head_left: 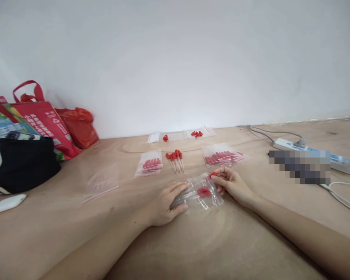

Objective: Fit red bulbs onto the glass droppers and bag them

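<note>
A clear zip bag with a few red pieces inside lies on the wooden table. My left hand rests at the bag's left side, its fingers and thumb spread apart on the plastic. At the upper right corner of the bag, my right hand pinches a small red piece between thumb and fingers. Just behind the bag lie several red-tipped sticks. Filled bags of red pieces lie at the back left and back right of my hands.
Further back are more bags with red pieces. A flat clear bag lies left. Shopping bags, a black cloth item and a white object are far left. A power strip with cables is on the right.
</note>
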The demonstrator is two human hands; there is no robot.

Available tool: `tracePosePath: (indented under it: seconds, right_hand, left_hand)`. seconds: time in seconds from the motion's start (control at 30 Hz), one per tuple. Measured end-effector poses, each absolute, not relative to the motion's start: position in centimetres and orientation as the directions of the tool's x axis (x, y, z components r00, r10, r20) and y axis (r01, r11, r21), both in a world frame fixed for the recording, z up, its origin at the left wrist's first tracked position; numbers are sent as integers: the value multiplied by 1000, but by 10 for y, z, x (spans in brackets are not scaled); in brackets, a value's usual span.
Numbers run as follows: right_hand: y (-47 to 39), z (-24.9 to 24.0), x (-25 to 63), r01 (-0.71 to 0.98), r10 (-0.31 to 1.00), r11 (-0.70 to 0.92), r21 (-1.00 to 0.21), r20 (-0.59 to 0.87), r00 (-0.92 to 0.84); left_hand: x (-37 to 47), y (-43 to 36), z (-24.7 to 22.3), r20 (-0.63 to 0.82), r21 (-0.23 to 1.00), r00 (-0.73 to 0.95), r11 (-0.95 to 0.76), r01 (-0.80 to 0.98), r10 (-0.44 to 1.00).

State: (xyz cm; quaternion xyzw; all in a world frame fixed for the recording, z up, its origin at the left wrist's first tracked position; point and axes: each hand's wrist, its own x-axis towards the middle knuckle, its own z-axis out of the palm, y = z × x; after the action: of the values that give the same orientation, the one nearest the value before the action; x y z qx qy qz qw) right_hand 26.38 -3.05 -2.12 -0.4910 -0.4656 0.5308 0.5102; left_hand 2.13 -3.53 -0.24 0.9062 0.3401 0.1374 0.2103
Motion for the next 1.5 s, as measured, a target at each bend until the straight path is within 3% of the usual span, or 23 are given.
tracePosePath:
  seconds: [0.1,0.27,0.33,0.43,0.57,0.63,0.8,1.03,1.3,1.4,1.5]
  right_hand:
    - [-30,-25,263,85,994,-59,-995,-66,-85]
    - [-27,-27,264,158,965,146,-977,106,-239]
    - [-22,-24,269,207,953,131,-969,66,-296]
    - [-7,-18,278,329,981,77,-941,12,-194]
    - [28,-6,263,507,977,196,-839,211,-28]
    - [45,1,240,630,981,176,-757,189,-47]
    - [72,11,182,698,993,112,-707,105,-53]
    - [87,8,166,754,985,61,-654,-81,-150]
    - [89,13,188,741,995,95,-665,40,-92]
    - [71,12,216,663,989,138,-736,134,-58]
    - [44,3,251,379,978,194,-905,211,4]
  left_hand:
    - [22,-35,-3,109,469,724,-677,567,682]
    - [22,-36,-3,108,476,723,-673,566,683]
    - [22,-36,-2,100,475,721,-669,571,686]
    - [22,-36,-1,97,473,727,-674,567,680]
    - [22,-35,-2,108,459,735,-689,560,669]
    - [21,-35,-3,121,451,742,-702,551,660]
    - [20,-35,-4,113,449,743,-701,554,659]
    - [20,-35,-5,142,467,745,-708,530,651]
    - [21,-35,-4,131,469,744,-702,536,655]
    - [20,-35,-4,118,453,742,-701,551,660]
    - [20,-35,-4,115,447,743,-702,554,659]
